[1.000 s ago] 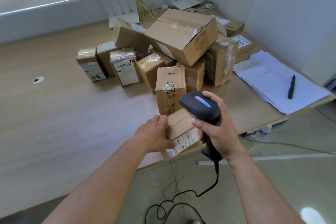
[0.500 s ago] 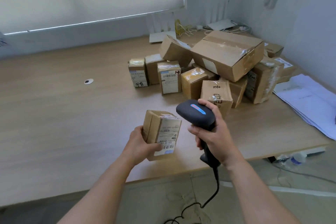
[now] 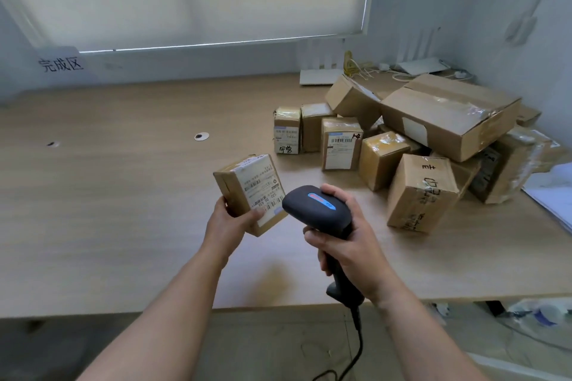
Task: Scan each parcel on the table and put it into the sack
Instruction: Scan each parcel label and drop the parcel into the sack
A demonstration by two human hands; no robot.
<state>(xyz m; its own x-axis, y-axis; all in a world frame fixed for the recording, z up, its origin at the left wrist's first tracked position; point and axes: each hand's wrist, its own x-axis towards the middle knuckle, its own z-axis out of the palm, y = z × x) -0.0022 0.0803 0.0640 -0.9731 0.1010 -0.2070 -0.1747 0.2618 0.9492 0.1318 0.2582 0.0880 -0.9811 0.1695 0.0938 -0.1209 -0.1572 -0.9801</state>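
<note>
My left hand (image 3: 230,221) grips a small cardboard parcel (image 3: 247,185) from below, above the table, with its white shipping label turned up toward me. My right hand (image 3: 343,240) is closed round the handle of a black barcode scanner (image 3: 315,207). The scanner's head sits just right of the parcel and points at the label's lower corner. A heap of several brown parcels (image 3: 402,145) lies on the right part of the wooden table (image 3: 108,195). No sack is in view.
White papers (image 3: 554,192) lie at the table's right edge. A white router (image 3: 318,76) and yellow cables sit at the back by the wall. A paper sign with writing (image 3: 60,65) hangs at the back left. The scanner's cable (image 3: 356,346) drops to the floor.
My left hand lifted the small parcel from the table's front edge and turned its label up. The scanner moved close to the label. My view swung left and up.
</note>
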